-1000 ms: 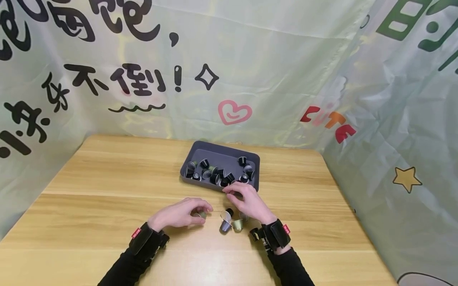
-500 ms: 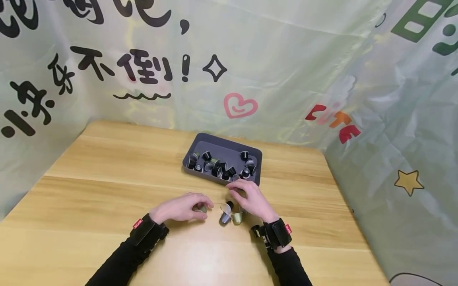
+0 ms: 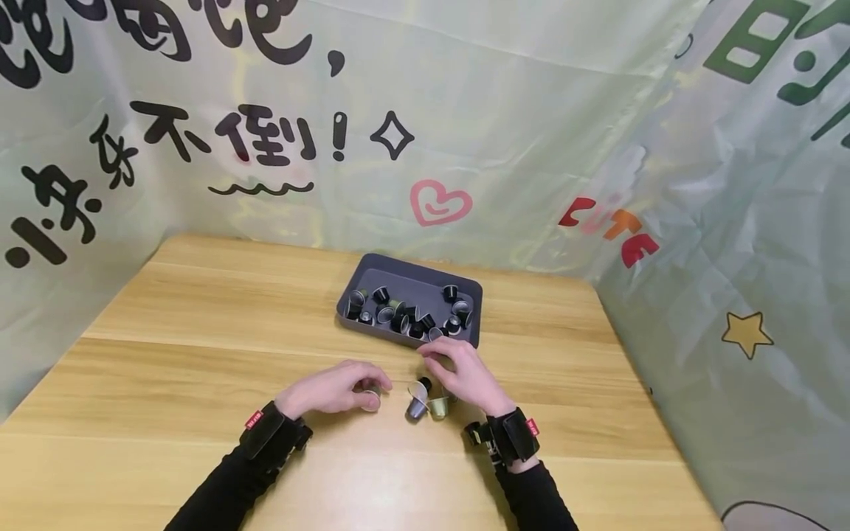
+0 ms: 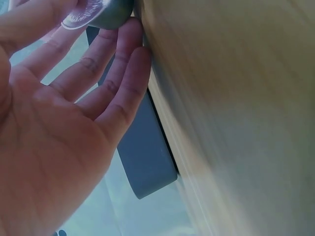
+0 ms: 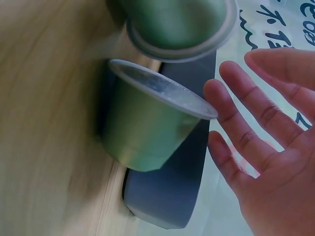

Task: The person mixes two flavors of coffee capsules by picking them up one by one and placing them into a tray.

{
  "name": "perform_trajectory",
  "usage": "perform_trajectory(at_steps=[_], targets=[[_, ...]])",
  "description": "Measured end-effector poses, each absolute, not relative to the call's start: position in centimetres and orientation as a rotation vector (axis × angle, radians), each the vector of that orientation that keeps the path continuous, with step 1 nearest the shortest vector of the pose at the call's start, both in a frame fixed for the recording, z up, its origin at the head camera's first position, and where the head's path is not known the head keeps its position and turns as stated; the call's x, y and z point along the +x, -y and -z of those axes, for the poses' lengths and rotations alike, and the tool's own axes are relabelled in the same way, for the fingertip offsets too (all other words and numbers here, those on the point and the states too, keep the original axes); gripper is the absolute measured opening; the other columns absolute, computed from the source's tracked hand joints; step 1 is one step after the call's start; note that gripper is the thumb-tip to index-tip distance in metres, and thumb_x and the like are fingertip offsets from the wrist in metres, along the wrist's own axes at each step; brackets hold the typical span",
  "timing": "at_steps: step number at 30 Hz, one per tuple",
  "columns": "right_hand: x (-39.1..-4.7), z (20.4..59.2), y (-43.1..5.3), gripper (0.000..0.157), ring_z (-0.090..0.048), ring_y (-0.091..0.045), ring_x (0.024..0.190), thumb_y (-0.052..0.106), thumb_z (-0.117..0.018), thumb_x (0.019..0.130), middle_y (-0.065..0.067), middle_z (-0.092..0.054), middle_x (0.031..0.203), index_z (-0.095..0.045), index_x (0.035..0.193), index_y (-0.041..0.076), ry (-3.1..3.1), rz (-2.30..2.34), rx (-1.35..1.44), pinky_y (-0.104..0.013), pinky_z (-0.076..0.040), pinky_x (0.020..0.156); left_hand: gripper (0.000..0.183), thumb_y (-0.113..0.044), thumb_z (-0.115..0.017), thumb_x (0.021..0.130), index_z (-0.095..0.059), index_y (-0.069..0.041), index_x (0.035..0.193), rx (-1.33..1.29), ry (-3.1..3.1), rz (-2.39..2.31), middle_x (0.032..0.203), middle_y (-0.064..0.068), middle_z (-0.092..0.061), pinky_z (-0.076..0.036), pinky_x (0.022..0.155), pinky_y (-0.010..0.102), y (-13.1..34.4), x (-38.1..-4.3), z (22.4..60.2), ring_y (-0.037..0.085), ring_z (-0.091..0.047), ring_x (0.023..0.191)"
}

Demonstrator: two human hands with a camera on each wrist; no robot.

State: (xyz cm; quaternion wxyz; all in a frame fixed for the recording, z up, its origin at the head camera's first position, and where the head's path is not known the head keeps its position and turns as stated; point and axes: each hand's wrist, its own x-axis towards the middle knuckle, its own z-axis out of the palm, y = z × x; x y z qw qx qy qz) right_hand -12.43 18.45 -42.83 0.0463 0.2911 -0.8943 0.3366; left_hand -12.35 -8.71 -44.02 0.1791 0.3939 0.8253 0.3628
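Note:
My left hand (image 3: 335, 387) is low over the table, its thumb and fingertips pinching a green coffee capsule (image 4: 112, 14) with a silvery rim. My right hand (image 3: 470, 377) hovers by the tray's near edge. Its fingers are loosely bent and hold nothing, as the right wrist view shows. Just left of that hand, a grey capsule (image 3: 416, 410), a pale green capsule (image 3: 439, 408) and a black capsule (image 3: 424, 383) lie close together on the table. In the right wrist view, the green capsule (image 5: 147, 130) is tilted, with another greenish capsule (image 5: 179, 22) above it.
A dark grey tray (image 3: 425, 274) sits toward the back of the wooden table (image 3: 219, 324), with several mostly black capsules (image 3: 401, 323) scattered inside it. A printed cloth (image 3: 518, 147) hangs behind the table and along its right side.
My left fingers have closed in on the green capsule, which showed more plainly between them before. The right hand has hardly moved. The head view has shifted slightly.

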Motion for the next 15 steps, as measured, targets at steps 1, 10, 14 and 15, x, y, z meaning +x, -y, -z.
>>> perform_trajectory(at_steps=[1, 10, 14, 15], targets=[[-12.46, 42.83, -18.45, 0.020, -0.069, -0.018, 0.098, 0.006, -0.064, 0.096, -0.012, -0.075, 0.107, -0.073, 0.113, 0.004, 2.727, -1.031, 0.892, -0.040, -0.058, 0.086, 0.031, -0.019, -0.068, 0.094, -0.066, -0.004, 0.121, 1.111, -2.334, -1.026, 0.113, 0.008, -0.072, -0.056, 0.094, 0.033, 8.72, -12.37, 43.98, 0.015, -0.065, 0.101], [-12.49, 42.63, -18.41, 0.019, -0.070, -0.019, 0.099, 0.005, -0.065, 0.095, -0.011, -0.075, 0.107, -0.073, 0.112, 0.004, 2.713, -1.012, 0.890, -0.038, -0.059, 0.088, 0.024, -0.016, -0.058, 0.100, -0.068, -0.007, 0.120, 1.148, -2.403, -0.956, 0.121, 0.009, -0.072, -0.052, 0.104, 0.044, 8.72, -12.44, 43.52, 0.026, -0.066, 0.115], [-12.46, 42.58, -18.38, 0.020, -0.070, -0.020, 0.099, 0.003, -0.065, 0.094, -0.012, -0.075, 0.107, -0.073, 0.112, 0.003, 2.719, -1.019, 0.889, -0.040, -0.059, 0.088, 0.023, -0.015, -0.055, 0.102, -0.069, -0.007, 0.119, 1.148, -2.425, -0.950, 0.120, 0.009, -0.072, -0.052, 0.104, 0.045, 8.80, -12.46, 43.55, 0.027, -0.066, 0.115], [-12.46, 42.57, -18.37, 0.020, -0.070, -0.020, 0.100, 0.003, -0.065, 0.094, -0.012, -0.075, 0.107, -0.073, 0.112, 0.003, 2.721, -1.020, 0.889, -0.040, -0.059, 0.089, 0.023, -0.015, -0.055, 0.102, -0.069, -0.008, 0.119, 1.146, -2.430, -0.950, 0.119, 0.008, -0.072, -0.052, 0.104, 0.045, 8.82, -12.48, 43.57, 0.027, -0.066, 0.115]])
